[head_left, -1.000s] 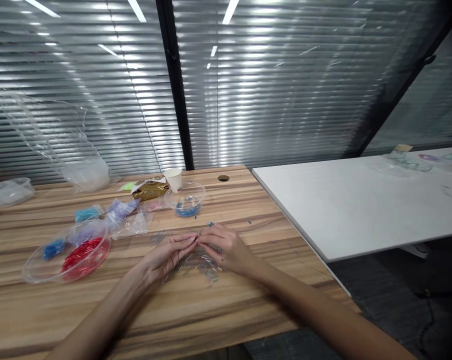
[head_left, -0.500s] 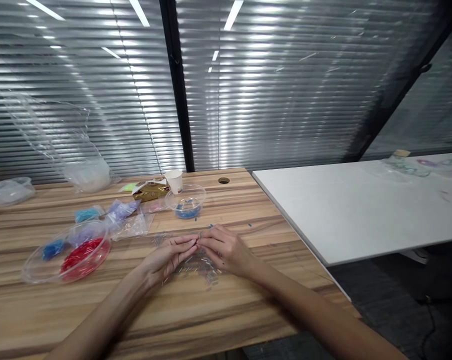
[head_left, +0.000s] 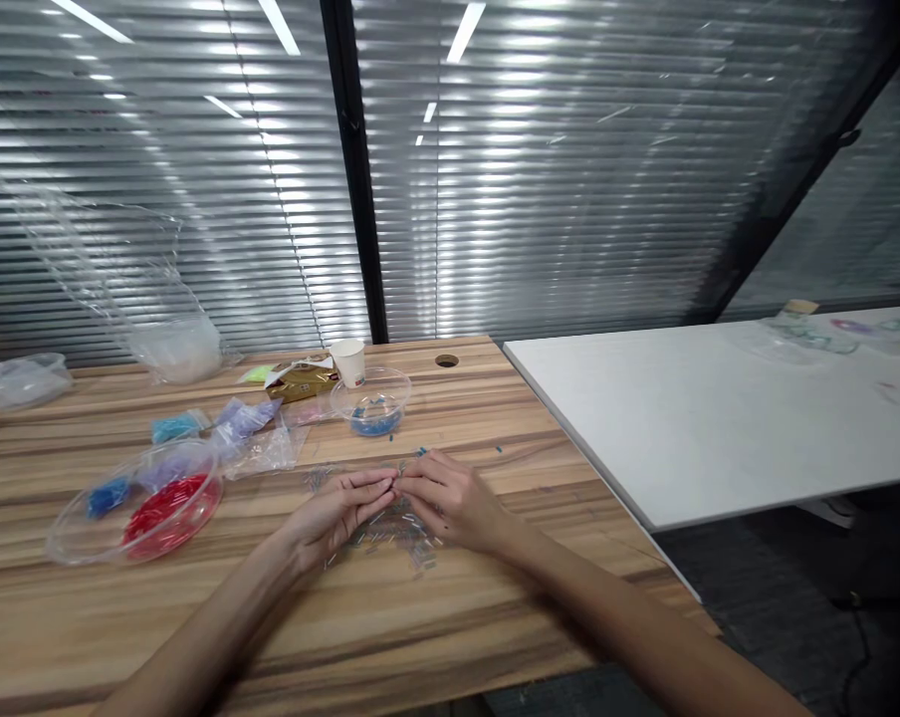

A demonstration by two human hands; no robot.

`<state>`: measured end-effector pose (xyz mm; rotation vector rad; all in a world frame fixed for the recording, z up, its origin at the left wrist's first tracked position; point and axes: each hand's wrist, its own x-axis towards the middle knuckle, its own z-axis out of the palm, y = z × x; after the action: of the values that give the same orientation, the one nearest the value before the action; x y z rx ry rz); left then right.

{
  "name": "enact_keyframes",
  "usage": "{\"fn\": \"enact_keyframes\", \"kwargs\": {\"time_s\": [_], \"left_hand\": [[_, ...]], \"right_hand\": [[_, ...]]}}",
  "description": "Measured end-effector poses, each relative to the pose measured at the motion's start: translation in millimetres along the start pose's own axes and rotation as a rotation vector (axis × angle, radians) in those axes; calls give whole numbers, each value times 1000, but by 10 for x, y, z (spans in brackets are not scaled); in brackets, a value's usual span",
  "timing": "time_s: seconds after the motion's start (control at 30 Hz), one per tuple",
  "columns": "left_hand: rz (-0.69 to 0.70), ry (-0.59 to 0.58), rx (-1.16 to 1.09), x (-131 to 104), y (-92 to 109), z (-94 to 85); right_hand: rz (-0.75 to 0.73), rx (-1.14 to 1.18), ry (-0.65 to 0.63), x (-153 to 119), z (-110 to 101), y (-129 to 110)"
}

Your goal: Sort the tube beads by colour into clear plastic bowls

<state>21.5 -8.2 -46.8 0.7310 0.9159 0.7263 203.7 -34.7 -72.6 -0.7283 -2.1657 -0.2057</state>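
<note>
My left hand and my right hand meet at the fingertips over the wooden table. Both are pinched closed; what lies between the fingertips is too small to make out. Thin clear and greyish tube pieces are scattered on the wood beneath and around them. Beyond the hands stands a clear round bowl with blue pieces in it. To the left, a larger clear tray holds red pieces and a blue bunch.
Behind the tray lie a turquoise packet, a lilac bag and a clear bag. A gold packet and a paper cup stand farther back. A white table adjoins on the right.
</note>
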Motion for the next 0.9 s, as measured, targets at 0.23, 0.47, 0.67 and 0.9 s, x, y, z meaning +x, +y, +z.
{"fn": "enact_keyframes", "kwargs": {"time_s": [0.23, 0.47, 0.67, 0.9], "left_hand": [[-12, 7, 14, 9, -11, -7], [-13, -30, 46, 27, -37, -21], [-32, -13, 57, 34, -27, -2], [-18, -17, 96, 57, -66, -36]], "right_hand": [[-9, -4, -8, 1, 3, -4], [-22, -40, -19, -15, 19, -8], [-47, -70, 8, 0, 24, -6], [-74, -66, 30, 4, 35, -12]]}}
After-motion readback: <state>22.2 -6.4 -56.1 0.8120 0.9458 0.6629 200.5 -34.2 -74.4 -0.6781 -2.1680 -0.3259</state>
